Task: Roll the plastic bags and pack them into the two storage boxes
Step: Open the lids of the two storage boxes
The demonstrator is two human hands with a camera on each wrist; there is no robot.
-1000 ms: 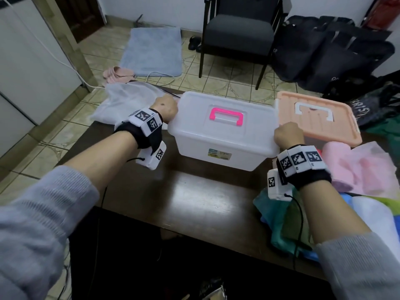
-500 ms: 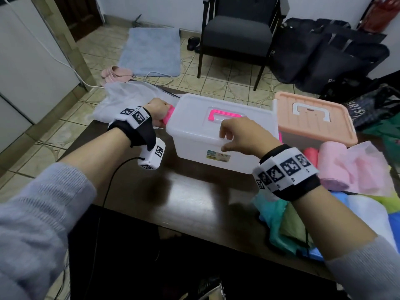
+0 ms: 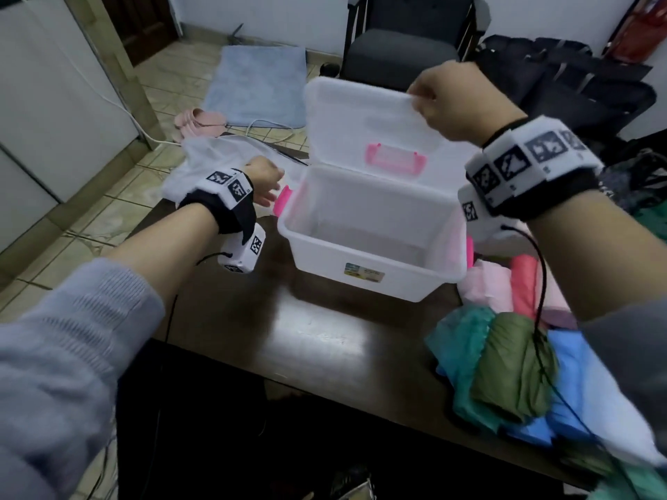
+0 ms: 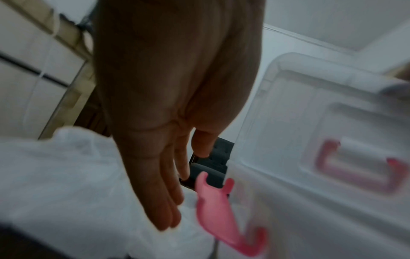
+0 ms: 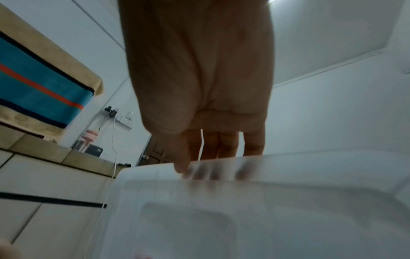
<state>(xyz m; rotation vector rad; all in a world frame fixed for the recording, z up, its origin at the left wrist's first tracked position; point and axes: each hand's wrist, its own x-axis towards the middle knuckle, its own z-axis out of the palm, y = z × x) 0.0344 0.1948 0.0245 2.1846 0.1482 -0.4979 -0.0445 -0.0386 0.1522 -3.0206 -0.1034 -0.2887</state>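
Nearest on the dark glossy bench (image 3: 325,341) lies a heap of soft rolled plastic bags (image 3: 512,373) in green, teal and blue, with pink rolls behind them beside the box. The translucent white storage box (image 3: 371,243) stands open and empty near the middle of the bench, rectangular with rounded corners and a small label on its front wall. The left hand (image 3: 265,182) is released, fingers (image 4: 164,201) straight and loosely together, just beside the pink side latch (image 4: 213,215), which hangs swung outward; I cannot tell whether they touch. Behind that hand lies a thin crumpled white bag (image 3: 213,157). The right hand (image 3: 451,102) is the working grip: thumb and fingers (image 5: 213,143) pinch the top edge of the lid (image 3: 371,128), held tilted upright over the box's far rim, its pink handle (image 3: 395,158) showing through the plastic.
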